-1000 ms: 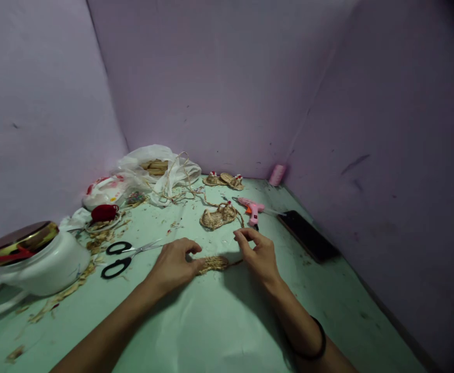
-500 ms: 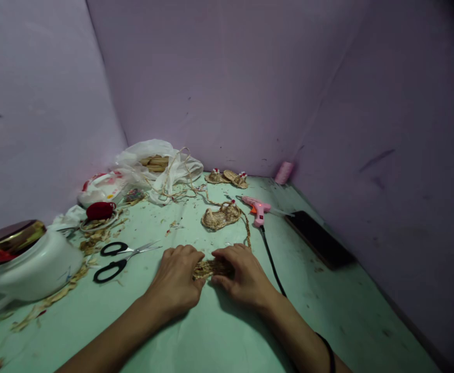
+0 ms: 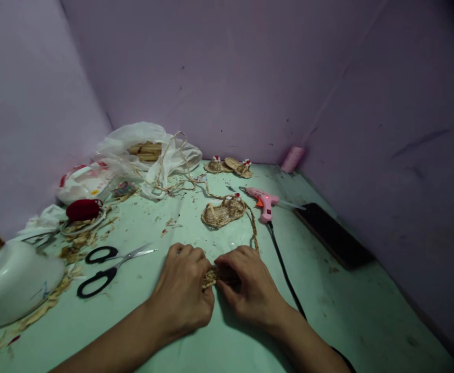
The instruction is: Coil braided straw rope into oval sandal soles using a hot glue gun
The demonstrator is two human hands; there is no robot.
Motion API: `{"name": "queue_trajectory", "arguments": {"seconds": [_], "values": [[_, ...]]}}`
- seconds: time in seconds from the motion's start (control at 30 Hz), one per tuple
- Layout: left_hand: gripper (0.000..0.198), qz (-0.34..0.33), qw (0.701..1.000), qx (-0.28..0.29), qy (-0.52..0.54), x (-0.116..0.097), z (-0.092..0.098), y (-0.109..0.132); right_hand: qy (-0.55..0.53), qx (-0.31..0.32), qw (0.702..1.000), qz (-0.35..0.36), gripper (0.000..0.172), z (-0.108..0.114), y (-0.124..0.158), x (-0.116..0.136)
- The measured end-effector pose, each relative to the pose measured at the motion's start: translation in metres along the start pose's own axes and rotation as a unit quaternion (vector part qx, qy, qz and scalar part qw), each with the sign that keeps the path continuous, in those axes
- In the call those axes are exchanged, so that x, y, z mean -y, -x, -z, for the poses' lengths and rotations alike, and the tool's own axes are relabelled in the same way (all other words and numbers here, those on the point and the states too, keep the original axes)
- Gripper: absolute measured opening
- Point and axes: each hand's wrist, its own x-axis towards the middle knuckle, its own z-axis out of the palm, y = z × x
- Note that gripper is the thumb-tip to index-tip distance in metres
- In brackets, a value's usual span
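One left hand [image 3: 186,285], one right hand [image 3: 252,287] grip tan braided-straw piece [image 3: 210,278], nearside of pink plastic glue gun [image 3: 265,203]; mostly hidden, apparently unfinished. Gun's left: tan woven-straw slipper [image 3: 224,213], seemingly further along.

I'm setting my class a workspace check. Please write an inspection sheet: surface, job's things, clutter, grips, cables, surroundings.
Surface: green tabletop, marked and scattered with straw scraps.
Job's things: small woven piece, mostly hidden by the hands; slipper-shaped woven piece beyond it; pink glue gun, red light showing.
Clutter: scissors, blades slightly apart; plastic bag; white pot, cut off by the frame; phone.
Grips: left grip and right grip both on the small woven piece.
Cables: black cord from the glue gun; plug out of view.
Surroundings: purple walls.
Other people: nothing seen.
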Motion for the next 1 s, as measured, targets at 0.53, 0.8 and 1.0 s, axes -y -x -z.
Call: {"name": "queue_trajectory", "arguments": {"seconds": [0.53,0.8,1.0], "values": [[0.019,-0.015,0.988,-0.085,0.132,0.014,-0.017,0.002,0.0,0.047,0.999,-0.021,0.02,0.009,-0.004,0.005],[0.013,0.002,0.995,-0.027,0.093,0.011,-0.013,-0.002,-0.003,-0.011,1.0,-0.017,0.015,0.005,-0.005,0.008],[0.01,0.007,0.997,-0.018,0.079,0.006,-0.007,-0.002,-0.003,0.012,1.0,0.005,0.011,0.004,-0.003,0.004]]}}
